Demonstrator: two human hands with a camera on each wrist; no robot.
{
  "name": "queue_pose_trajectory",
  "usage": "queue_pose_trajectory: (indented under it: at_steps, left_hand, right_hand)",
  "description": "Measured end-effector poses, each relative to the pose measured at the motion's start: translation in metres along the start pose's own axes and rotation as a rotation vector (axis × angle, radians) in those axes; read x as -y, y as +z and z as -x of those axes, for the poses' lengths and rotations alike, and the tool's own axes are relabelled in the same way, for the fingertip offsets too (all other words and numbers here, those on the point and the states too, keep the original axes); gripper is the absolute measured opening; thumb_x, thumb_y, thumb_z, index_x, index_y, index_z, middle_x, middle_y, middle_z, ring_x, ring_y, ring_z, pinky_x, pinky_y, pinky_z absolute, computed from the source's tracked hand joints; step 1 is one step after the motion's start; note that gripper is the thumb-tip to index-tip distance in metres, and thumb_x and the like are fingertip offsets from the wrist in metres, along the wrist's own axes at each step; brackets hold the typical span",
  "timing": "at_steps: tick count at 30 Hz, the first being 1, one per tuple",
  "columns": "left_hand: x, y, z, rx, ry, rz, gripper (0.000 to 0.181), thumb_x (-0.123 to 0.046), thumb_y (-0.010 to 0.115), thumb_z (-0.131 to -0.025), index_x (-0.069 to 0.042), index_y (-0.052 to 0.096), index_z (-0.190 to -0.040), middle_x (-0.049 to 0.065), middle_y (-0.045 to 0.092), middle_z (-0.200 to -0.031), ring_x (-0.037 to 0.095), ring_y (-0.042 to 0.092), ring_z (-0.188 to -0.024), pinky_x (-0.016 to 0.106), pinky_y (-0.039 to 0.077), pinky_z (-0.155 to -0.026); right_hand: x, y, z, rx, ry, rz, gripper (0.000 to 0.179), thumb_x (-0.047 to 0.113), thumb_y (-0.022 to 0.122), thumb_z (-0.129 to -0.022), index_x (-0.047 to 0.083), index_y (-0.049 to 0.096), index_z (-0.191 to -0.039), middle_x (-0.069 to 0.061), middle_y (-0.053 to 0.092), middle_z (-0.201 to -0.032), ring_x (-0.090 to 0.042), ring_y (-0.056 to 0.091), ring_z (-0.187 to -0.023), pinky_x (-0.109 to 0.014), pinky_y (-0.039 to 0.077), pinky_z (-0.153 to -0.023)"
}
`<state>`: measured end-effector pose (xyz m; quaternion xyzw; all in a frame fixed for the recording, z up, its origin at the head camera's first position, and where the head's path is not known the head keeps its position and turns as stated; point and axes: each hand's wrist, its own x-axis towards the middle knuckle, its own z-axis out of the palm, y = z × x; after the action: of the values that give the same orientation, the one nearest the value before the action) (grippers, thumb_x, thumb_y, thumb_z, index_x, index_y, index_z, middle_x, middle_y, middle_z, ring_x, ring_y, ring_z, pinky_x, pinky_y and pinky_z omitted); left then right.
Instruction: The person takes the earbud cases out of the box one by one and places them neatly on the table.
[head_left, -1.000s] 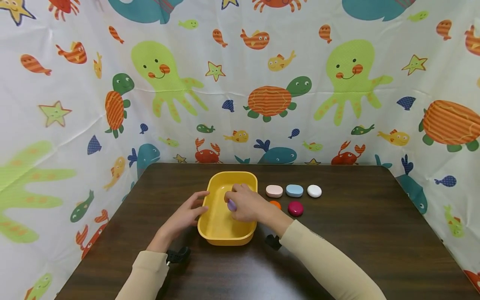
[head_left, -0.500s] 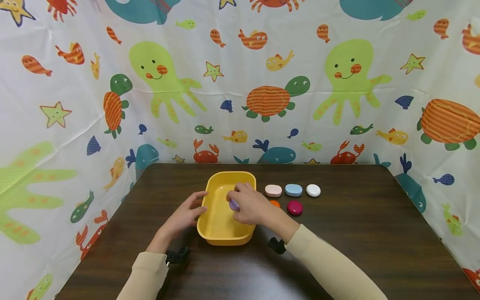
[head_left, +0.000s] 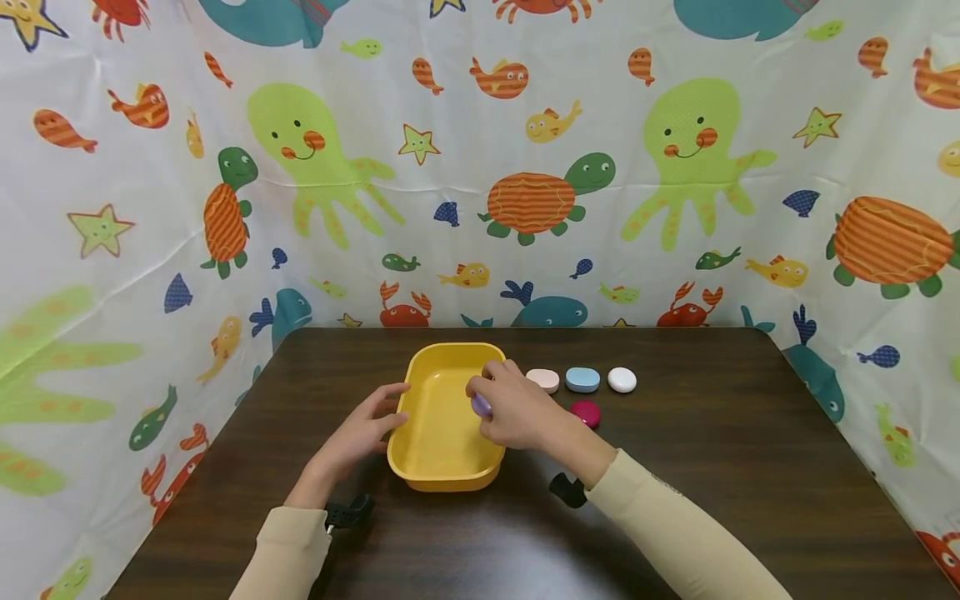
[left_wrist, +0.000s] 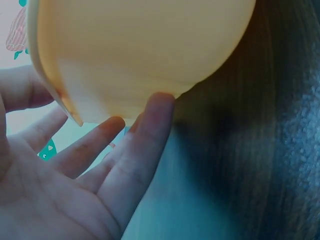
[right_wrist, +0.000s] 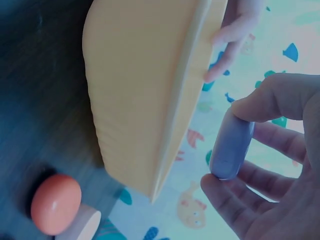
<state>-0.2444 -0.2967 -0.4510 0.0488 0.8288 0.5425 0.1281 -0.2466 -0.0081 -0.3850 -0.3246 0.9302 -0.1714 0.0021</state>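
A yellow plastic tub [head_left: 442, 482] stands on the dark table. My left hand [head_left: 366, 427] is at its left side, fingers fairly straight and touching the wall near the rim. In the left wrist view those fingers [left_wrist: 132, 165] lie against the tub's outer surface. Above the tub's right rim, my right hand [head_left: 517, 408] holds a purple bar of soap [head_left: 482, 406]. The right wrist view shows this purple bar [right_wrist: 232, 145] pinched at its ends between thumb and fingertips, raised clear of the tub wall.
Right of the tub, pink [head_left: 543, 381], blue [head_left: 582, 380] and white [head_left: 622, 380] soaps form a back row. A magenta soap [head_left: 586, 413] lies in front. An orange soap [right_wrist: 56, 204], seen in the right wrist view, is hidden from the head view. A sea-animal curtain [head_left: 465, 108] hangs behind.
My right hand has moved right with the purple soap, from over the tub's inside to its right rim, now covering the orange soap in the head view. The left hand stays at the tub.
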Motion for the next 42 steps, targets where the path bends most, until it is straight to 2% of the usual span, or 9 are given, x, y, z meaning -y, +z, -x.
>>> queue_pose_trajectory:
  at_steps: [5, 14, 22, 28, 35, 42]
  left_hand:
    - [-0.001, 0.001, 0.002, 0.001, -0.003, -0.005, 0.056, -0.026, 0.057, -0.104, -0.016, 0.035, -0.155, 0.025, 0.037, -0.153, 0.043, 0.049, -0.131, 0.053, 0.056, -0.093]
    - [-0.005, 0.005, 0.009, -0.004, 0.003, 0.005, 0.057, -0.026, 0.056, -0.105, -0.015, 0.033, -0.156, 0.026, 0.036, -0.154, 0.044, 0.048, -0.132, 0.054, 0.055, -0.093]
    - [-0.003, 0.01, 0.015, -0.016, -0.003, 0.005, 0.055, -0.024, 0.055, -0.105, -0.014, 0.034, -0.155, 0.026, 0.036, -0.154, 0.044, 0.047, -0.133, 0.054, 0.055, -0.094]
    - [-0.003, 0.014, 0.019, -0.025, 0.002, 0.009, 0.055, -0.023, 0.055, -0.105, -0.014, 0.034, -0.156, 0.026, 0.035, -0.154, 0.045, 0.047, -0.133, 0.055, 0.054, -0.095]
    - [-0.006, 0.017, 0.022, -0.04, -0.002, -0.013, 0.056, -0.024, 0.055, -0.105, -0.015, 0.034, -0.156, 0.026, 0.036, -0.154, 0.045, 0.047, -0.133, 0.057, 0.053, -0.096]
    - [-0.008, 0.019, 0.025, -0.042, -0.003, -0.009, 0.057, -0.023, 0.055, -0.105, -0.013, 0.032, -0.157, 0.027, 0.034, -0.155, 0.046, 0.047, -0.133, 0.056, 0.054, -0.095]
  right_hand:
    - [-0.004, -0.006, 0.009, -0.017, -0.003, 0.003, 0.04, 0.02, 0.078, -0.082, 0.017, 0.068, -0.121, -0.003, 0.054, -0.116, -0.021, 0.045, -0.107, -0.028, 0.054, -0.079]
    - [-0.014, -0.016, 0.025, -0.052, 0.001, 0.012, 0.037, 0.017, 0.077, -0.084, 0.014, 0.068, -0.12, -0.004, 0.054, -0.115, -0.021, 0.045, -0.106, -0.033, 0.053, -0.084]
    - [-0.024, -0.018, 0.04, -0.057, 0.022, -0.003, 0.04, 0.016, 0.079, -0.083, 0.012, 0.067, -0.122, -0.004, 0.054, -0.114, -0.021, 0.046, -0.105, -0.03, 0.055, -0.084]
    - [-0.037, -0.018, 0.05, -0.086, 0.042, -0.006, 0.035, 0.015, 0.078, -0.084, 0.014, 0.067, -0.118, -0.003, 0.054, -0.11, -0.021, 0.046, -0.102, -0.029, 0.053, -0.078]
    - [-0.054, -0.018, 0.062, -0.112, 0.042, 0.047, 0.028, 0.013, 0.076, -0.084, 0.015, 0.067, -0.111, -0.006, 0.054, -0.106, -0.024, 0.046, -0.096, -0.032, 0.049, -0.072]
    - [-0.071, -0.021, 0.072, -0.101, 0.081, 0.078, 0.037, 0.011, 0.076, -0.081, 0.009, 0.067, -0.117, -0.008, 0.054, -0.107, -0.026, 0.047, -0.097, -0.034, 0.052, -0.074]
